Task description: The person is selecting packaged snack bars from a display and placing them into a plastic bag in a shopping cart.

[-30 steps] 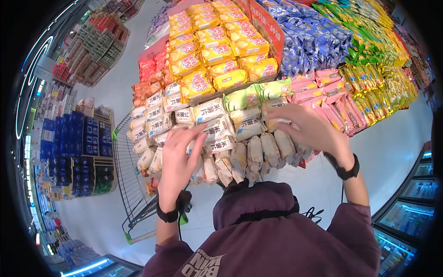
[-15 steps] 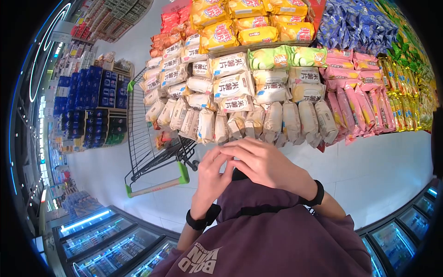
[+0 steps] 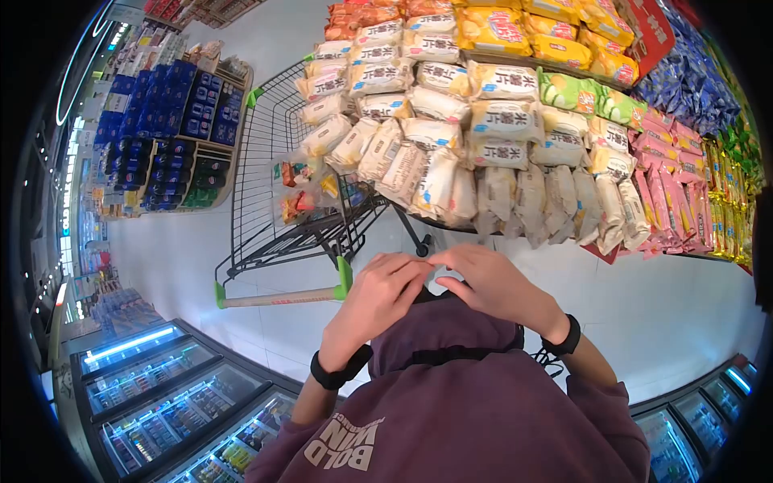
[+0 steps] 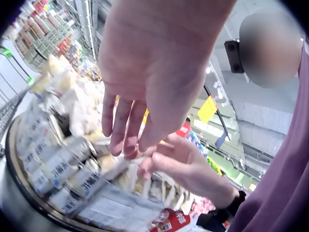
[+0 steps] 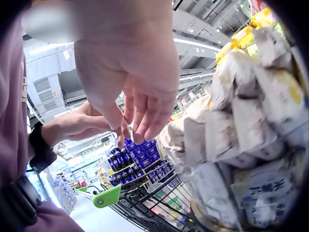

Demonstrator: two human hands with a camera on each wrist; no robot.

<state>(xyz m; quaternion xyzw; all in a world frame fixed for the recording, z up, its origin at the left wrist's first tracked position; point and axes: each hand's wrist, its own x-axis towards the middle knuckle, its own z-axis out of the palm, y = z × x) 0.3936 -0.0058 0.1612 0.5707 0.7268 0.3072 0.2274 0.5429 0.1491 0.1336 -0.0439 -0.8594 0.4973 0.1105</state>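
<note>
The head view has the purple top (image 3: 483, 402) nearest, across the bottom of the frame, with the left hand (image 3: 378, 298) and the right hand (image 3: 503, 290) just above it, near the middle. The fingers of each are relaxed and a little bent, set narrowly together, the two sets of fingertips meeting or almost so; I can't tell whether they really touch. The left wrist view shows what the head view hides: the left palm and its fingers hanging loosely side by side. The right wrist view does the same for the right palm.

Beyond the hands, the shopping cart (image 3: 282, 299) stands left of centre, a clear bag of colourful packs (image 3: 298, 201) inside. The white packets (image 3: 503, 119) lie in rows on the display at upper centre, the nearest things past the fingers, well apart from them. Behind come green packs (image 3: 568, 92), then yellow packs (image 3: 493, 30) at the top; pink packs (image 3: 656, 145) sit at right. Farther off, blue drinks (image 3: 169, 101) are stacked at upper left. Only the left wrist view catches a yellow sign (image 4: 207, 110) overhead.
</note>
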